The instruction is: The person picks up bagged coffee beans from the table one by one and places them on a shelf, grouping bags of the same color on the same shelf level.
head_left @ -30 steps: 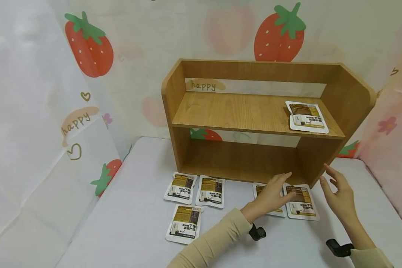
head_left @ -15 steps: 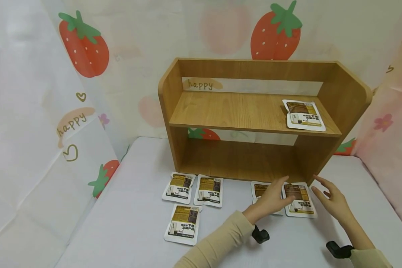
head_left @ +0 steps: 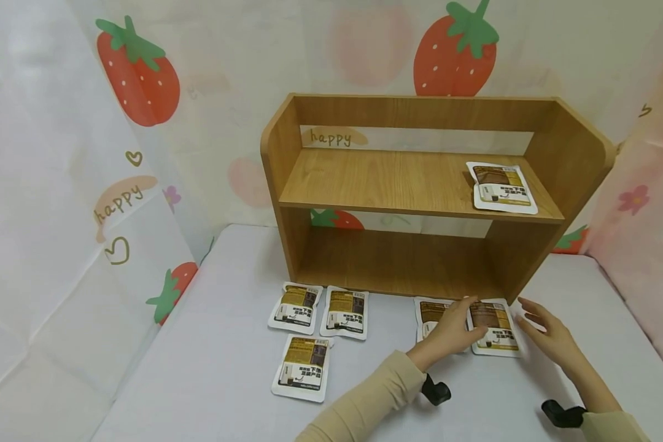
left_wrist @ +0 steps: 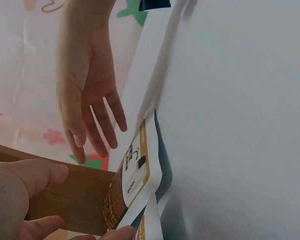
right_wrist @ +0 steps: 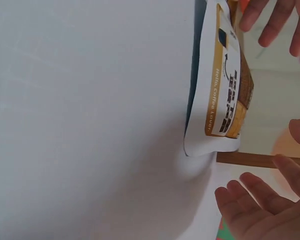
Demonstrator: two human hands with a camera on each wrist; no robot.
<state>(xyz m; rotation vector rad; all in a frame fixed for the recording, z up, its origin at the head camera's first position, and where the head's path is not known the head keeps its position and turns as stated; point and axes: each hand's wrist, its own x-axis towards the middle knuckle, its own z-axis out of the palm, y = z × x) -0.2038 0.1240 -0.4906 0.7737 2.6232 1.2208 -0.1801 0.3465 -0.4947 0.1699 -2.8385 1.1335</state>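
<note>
A white-and-brown coffee pouch (head_left: 494,328) lies flat on the table before the shelf's right end, with a hand at either side. My left hand (head_left: 449,328) reaches over a second coffee pouch (head_left: 426,310) and partly hides it. In the left wrist view its fingertips are by the seam between the two pouches (left_wrist: 137,167); whether they touch cannot be made out. My right hand (head_left: 549,337) is beside the right edge of the first pouch, fingers extended, a small gap left in the right wrist view (right_wrist: 262,210). Neither hand grips anything.
A two-tier wooden shelf (head_left: 398,184) stands behind the pouches. One coffee pouch (head_left: 503,188) lies on its upper board at the right. Three more pouches lie at the left: two (head_left: 345,313) near the shelf's front edge, one (head_left: 301,368) closer to me. White cloth (head_left: 215,368) covers the table.
Both hands have come lower and nearer to the right-hand pouch, the right hand moving in from the right. The pouches have stayed in place; the head view has shifted slightly.
</note>
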